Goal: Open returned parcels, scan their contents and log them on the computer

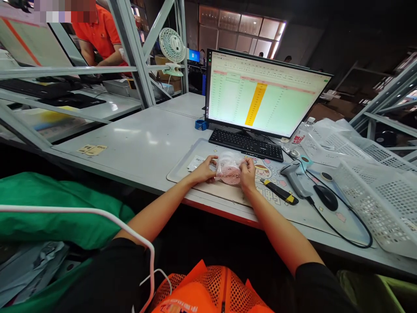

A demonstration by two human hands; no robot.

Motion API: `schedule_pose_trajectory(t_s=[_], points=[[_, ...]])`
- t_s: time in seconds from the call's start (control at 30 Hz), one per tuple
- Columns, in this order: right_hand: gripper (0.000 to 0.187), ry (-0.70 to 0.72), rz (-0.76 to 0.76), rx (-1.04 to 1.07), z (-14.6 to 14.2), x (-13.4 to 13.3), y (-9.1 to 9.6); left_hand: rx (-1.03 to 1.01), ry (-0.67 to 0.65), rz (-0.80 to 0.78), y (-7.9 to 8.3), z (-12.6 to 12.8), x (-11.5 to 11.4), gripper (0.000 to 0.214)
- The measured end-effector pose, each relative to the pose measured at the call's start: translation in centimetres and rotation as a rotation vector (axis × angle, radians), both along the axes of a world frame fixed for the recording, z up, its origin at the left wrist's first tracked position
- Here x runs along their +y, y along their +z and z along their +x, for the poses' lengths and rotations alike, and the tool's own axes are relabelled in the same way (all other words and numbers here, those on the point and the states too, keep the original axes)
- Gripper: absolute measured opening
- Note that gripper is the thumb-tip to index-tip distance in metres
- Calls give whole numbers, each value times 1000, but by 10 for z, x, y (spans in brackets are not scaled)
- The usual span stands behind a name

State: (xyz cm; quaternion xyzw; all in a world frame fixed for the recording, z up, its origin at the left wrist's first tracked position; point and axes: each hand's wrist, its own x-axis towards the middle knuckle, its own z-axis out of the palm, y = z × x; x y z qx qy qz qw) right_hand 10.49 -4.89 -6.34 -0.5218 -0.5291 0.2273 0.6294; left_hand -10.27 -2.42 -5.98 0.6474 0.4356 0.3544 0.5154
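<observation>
Between my hands, just above the desk mat (182, 171), is a round pink item in clear bubble wrap (230, 169), with lettering on its near face. My left hand (206, 169) grips the wrap's left edge with bent fingers. On the opposite side, my right hand (247, 174) pinches the wrap between thumb and fingers. A small white packet (195, 162) lies beside my left hand. To the right of my right hand rests a black and yellow box cutter (279, 191), with a grey barcode scanner (296, 179) beyond it.
A keyboard (246, 144) and monitor (260, 95) stand behind my hands. At right are a mouse (325, 197), a looping cable and white perforated baskets (374, 204). Blue tape (201, 124) sits left of the monitor. A person in orange (106, 37) is beyond the metal frame (130, 52).
</observation>
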Motion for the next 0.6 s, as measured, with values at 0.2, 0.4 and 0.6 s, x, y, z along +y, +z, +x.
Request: schedule_pose_trajectory(t_s=[0.2,0.4,0.6], points=[[18,-42,15,35,-1,8,-1,-63,-108,-17,-2,2,4,80],[18,-86,41,128,-7,12,-2,-33,-82,3,1,17,-2,95],[23,-91,54,239,-8,4,7,19,-29,20,3,30,-10,97]])
